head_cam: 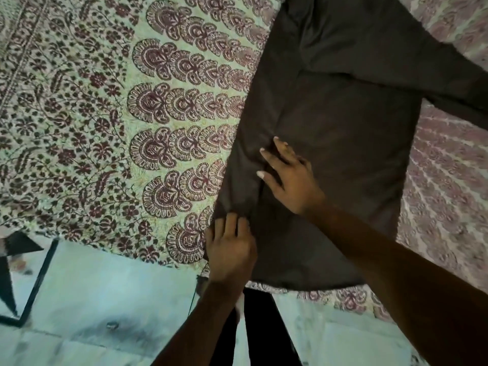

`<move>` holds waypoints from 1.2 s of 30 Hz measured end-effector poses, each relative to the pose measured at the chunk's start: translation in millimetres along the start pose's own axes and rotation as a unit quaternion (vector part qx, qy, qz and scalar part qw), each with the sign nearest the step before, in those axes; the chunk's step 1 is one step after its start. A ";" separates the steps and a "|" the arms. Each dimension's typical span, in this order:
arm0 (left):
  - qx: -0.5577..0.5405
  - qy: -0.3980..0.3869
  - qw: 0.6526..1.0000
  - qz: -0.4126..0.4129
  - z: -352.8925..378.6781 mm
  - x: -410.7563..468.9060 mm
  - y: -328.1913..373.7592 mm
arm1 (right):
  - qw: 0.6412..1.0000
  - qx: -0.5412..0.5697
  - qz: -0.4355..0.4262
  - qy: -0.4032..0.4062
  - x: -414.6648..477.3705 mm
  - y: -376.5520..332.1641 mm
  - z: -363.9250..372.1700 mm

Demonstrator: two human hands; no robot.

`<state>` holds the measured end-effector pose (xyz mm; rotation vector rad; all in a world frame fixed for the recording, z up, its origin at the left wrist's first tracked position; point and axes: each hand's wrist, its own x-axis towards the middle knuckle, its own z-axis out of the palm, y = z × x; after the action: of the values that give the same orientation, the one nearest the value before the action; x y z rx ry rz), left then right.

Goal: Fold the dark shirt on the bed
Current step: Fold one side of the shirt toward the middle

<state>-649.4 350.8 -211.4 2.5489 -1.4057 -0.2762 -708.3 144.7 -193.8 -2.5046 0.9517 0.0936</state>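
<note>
- A cream cotton bedspread printed with maroon flowers and fan motifs (105,101) covers the bed and fills most of the view.
- The dark brown-grey shirt (343,114) lies spread flat on the bedspread near the bed's near edge, with one long sleeve (449,75) stretched out to the right.
- A pale tiled floor (105,299) shows below the bed's edge.
- The right forearm reaches in diagonally. The right hand (290,180) lies palm down on the shirt's left part, fingers straight and spread.
- The left hand (229,244) sits just below it, apart from it, at the shirt's lower left edge where the fabric puckers. I cannot tell whether its fingertips pinch the cloth.
- A thin black metal frame (34,281) stands on the floor at left.
</note>
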 end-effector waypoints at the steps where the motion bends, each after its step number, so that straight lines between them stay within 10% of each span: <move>1: 0.002 -0.001 1.000 0.008 -1.8 0.3 1.7 | 1.000 0.003 0.003 0.003 -3.9 -2.2 -1.2; 13: -0.051 0.044 0.997 -0.023 -28.2 22.1 -18.7 | 0.976 -0.176 -0.110 -0.067 -33.4 -13.3 33.6; 18: 0.027 -0.080 0.990 0.110 -6.8 34.6 -46.4 | 0.967 -0.166 -0.175 -0.076 -111.2 -10.3 51.6; 26: 0.002 -0.128 0.986 0.106 3.3 -80.1 -47.7 | 0.977 -0.141 -0.135 0.081 -26.4 14.6 -8.2; 36: -0.130 0.033 0.991 -0.023 -33.9 73.0 -37.0 | 0.963 -0.156 -0.216 -0.049 -41.5 -16.9 55.1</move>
<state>-572.1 311.4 -193.5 2.3564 -1.2011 -0.3543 -723.6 205.3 -227.3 -2.9061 0.3536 0.2405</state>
